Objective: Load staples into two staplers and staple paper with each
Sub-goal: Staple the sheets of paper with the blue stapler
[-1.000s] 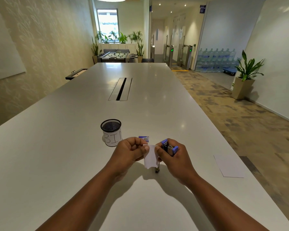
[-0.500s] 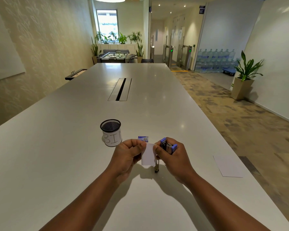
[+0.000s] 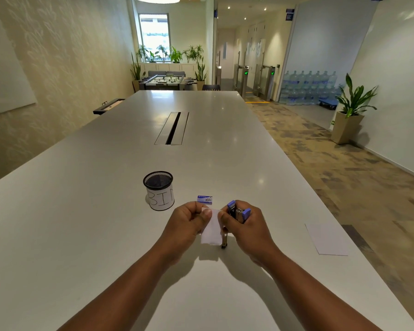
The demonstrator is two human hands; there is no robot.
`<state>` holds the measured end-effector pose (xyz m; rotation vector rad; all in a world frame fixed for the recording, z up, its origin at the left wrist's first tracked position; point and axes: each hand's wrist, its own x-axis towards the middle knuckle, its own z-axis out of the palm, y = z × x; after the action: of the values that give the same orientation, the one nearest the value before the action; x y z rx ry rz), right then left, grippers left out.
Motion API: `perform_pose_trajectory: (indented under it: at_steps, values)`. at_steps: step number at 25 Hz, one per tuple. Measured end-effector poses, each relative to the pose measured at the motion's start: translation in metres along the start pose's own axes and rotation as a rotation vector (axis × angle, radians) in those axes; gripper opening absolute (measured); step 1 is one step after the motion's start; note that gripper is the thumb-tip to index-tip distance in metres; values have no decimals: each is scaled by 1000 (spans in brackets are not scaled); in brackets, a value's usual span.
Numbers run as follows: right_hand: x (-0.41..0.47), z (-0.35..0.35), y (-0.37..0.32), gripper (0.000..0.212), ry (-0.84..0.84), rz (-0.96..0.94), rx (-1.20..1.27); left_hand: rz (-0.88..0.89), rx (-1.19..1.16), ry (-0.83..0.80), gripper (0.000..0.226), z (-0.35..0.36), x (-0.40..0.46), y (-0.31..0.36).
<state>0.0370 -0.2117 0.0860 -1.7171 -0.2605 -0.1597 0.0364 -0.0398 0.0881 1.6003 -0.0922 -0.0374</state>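
Far left on the white table (image 3: 81, 211): mesh cup (image 3: 158, 190) with a paper label, standing upright, well apart from the left hand's wrist but near its knuckles. Just right of it and behind the hands, a small staple box (image 3: 204, 199) lying flat.

Left hand (image 3: 185, 225): fingers curled, thumb and forefinger pinching the left top edge of a small paper slip (image 3: 212, 229). The slip hangs down between both hands, lower edge off the table or barely above it; cannot tell which.

Key relation: the slip sits directly between the two hands, touching both, with the stapler (image 3: 237, 214) just right of it. The stapler's long axis runs roughly vertical, blue ends up and a metal part pointing down toward the table beside the slip's right edge. The right hand is the nearer one to the stapler, since it holds it.

Right hand (image 3: 245, 229): clenched round the stapler body, thumb and forefinger tip also touching the slip's right top edge. Whether the slip is inside the stapler's mouth is hidden by the fingers.

Judgement: stapling step in hand; next needs the slip's edge fed into the mouth, then a squeeze.

Far right: a loose paper sheet (image 3: 326, 238) flat on the table, well apart from both hands.
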Motion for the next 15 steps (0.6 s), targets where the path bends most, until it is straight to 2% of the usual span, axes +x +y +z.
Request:
perform_pose_trajectory:
  at_steps: [2,4,7,11,13,15]
  values:
    - [-2,3,-2,15,0,35,32,50,201,85,21,3,-1,-5]
    - [-1,1,-4,15,10,59,75,61,281,126,31,7,-3,-7]
    - [1,0,-6,14,9,84,118,55,275,111,42,9,-4,-8]
    - [0,0,-2,14,59,105,148,57,275,48,33,5,-6,-8]
    - [0,-1,0,15,98,128,193,50,338,10,31,2,-4,-11]
    - [-2,0,0,14,127,158,252,73,447,38,41,1,-4,-16]
